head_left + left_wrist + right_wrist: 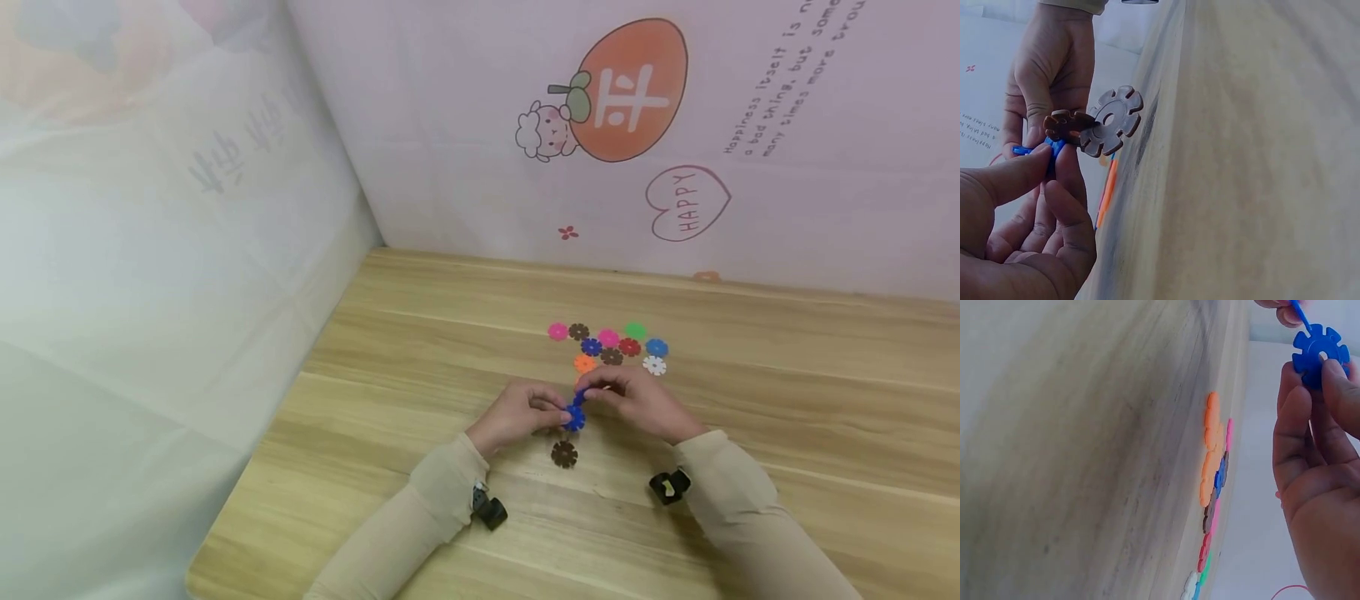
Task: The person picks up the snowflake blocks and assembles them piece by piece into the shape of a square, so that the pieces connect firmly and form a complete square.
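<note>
My left hand [525, 415] pinches a blue notched disc [574, 418] between thumb and index finger. My right hand [630, 404] pinches a second blue notched disc [1321, 356], whose edge meets the first. In the left wrist view, a brown notched disc [1063, 125] adjoins the blue one in my left fingers, and a greyish notched disc [1127, 103] is slotted into the brown one. The head view shows a brown disc [564, 454] just below the blue pieces. An orange disc [584, 363] lies beyond my right fingertips, which partly hide another orange one.
Past my hands, several flat discs lie in a cluster on the wooden table [420, 333], among them pink [557, 332], green [636, 331], red [629, 347] and white [655, 366]. A printed cloth [465, 125] hangs behind the table, and a white curtain [187, 292] hangs at the left.
</note>
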The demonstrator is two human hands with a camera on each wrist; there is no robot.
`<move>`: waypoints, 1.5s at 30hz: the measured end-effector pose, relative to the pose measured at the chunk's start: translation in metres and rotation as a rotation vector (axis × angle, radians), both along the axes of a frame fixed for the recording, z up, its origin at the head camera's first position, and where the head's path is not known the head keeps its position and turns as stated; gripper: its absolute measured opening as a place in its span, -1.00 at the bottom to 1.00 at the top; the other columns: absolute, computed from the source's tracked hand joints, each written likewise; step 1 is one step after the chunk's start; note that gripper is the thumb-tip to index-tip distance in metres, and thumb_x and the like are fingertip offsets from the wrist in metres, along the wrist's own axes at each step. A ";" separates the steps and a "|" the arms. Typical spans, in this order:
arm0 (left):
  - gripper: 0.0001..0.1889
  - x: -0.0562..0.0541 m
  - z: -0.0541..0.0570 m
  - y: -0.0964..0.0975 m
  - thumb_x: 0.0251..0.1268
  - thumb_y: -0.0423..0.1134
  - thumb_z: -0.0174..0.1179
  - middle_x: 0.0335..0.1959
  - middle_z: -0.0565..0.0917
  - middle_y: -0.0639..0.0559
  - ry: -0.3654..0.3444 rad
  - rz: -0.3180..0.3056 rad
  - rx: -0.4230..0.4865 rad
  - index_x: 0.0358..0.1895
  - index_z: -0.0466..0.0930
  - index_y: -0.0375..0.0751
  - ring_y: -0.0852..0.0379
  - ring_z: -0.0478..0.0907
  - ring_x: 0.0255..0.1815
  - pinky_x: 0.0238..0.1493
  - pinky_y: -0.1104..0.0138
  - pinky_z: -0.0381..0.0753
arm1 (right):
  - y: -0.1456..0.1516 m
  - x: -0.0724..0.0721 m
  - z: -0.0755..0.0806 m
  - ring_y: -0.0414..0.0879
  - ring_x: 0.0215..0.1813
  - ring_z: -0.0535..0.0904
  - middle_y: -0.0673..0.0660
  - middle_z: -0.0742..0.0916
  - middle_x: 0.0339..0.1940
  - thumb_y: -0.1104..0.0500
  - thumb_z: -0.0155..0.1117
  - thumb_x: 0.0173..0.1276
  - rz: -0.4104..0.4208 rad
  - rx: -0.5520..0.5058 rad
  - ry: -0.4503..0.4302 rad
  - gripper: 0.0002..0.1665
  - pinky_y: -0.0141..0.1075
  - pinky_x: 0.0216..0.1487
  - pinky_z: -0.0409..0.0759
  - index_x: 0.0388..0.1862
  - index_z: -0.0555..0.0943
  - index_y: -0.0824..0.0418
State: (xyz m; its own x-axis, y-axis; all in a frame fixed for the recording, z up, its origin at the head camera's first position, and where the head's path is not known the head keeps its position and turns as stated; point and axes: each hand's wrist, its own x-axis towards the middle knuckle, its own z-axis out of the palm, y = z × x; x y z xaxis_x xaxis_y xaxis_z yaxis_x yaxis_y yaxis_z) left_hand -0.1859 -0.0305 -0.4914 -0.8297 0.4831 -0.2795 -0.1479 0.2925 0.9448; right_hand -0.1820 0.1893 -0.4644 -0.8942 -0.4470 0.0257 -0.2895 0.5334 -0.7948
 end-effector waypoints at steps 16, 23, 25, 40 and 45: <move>-0.88 0.003 0.005 0.001 0.26 -0.36 0.30 -0.36 0.73 -0.02 -0.024 0.003 0.004 -0.17 0.71 -0.29 0.20 0.66 -0.39 -0.29 0.39 0.71 | -0.003 -0.002 0.002 -0.17 -0.07 0.71 0.05 0.80 -0.15 0.41 0.22 0.37 0.086 -0.013 -0.001 -0.76 -0.46 -0.01 0.67 -0.11 0.73 0.16; -0.87 0.003 0.005 -0.002 0.27 -0.34 0.30 -0.36 0.73 -0.02 -0.034 0.004 -0.007 -0.15 0.70 -0.29 0.19 0.67 -0.38 -0.28 0.39 0.70 | -0.007 -0.002 0.002 -0.12 -0.08 0.73 0.04 0.81 -0.16 0.42 0.25 0.34 0.083 0.006 0.014 -0.73 -0.47 -0.01 0.67 -0.13 0.74 0.14; -0.86 0.003 0.004 -0.002 0.27 -0.34 0.31 -0.35 0.73 -0.02 -0.039 -0.001 -0.004 -0.15 0.70 -0.29 0.18 0.67 -0.37 -0.27 0.39 0.71 | -0.007 -0.001 0.002 -0.11 -0.07 0.73 0.04 0.81 -0.15 0.42 0.26 0.33 0.083 0.017 0.021 -0.73 -0.47 -0.02 0.67 -0.12 0.74 0.13; -0.85 0.003 0.001 0.000 0.23 -0.39 0.33 -0.34 0.70 -0.02 -0.088 -0.011 0.029 -0.16 0.66 -0.34 0.18 0.65 -0.34 -0.25 0.40 0.70 | -0.003 0.005 0.003 -0.07 0.04 0.68 0.07 0.76 -0.01 0.23 0.21 0.45 0.017 0.026 -0.079 -0.69 -0.36 0.07 0.66 0.13 0.63 0.23; -0.84 0.003 0.002 0.000 0.23 -0.37 0.34 -0.34 0.69 0.00 -0.084 -0.013 0.028 -0.15 0.67 -0.32 0.19 0.63 -0.35 -0.31 0.43 0.64 | -0.002 0.005 0.004 -0.10 0.01 0.67 0.05 0.76 -0.03 0.18 0.24 0.44 0.013 -0.004 -0.123 -0.70 -0.44 0.03 0.64 0.10 0.64 0.22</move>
State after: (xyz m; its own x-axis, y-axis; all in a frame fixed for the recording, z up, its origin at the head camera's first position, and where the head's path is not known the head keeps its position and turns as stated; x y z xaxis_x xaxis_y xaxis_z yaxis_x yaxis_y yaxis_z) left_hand -0.1831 -0.0305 -0.4895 -0.7977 0.5023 -0.3339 -0.2229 0.2689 0.9370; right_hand -0.1765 0.1870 -0.4600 -0.8846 -0.4590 -0.0818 -0.1971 0.5271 -0.8266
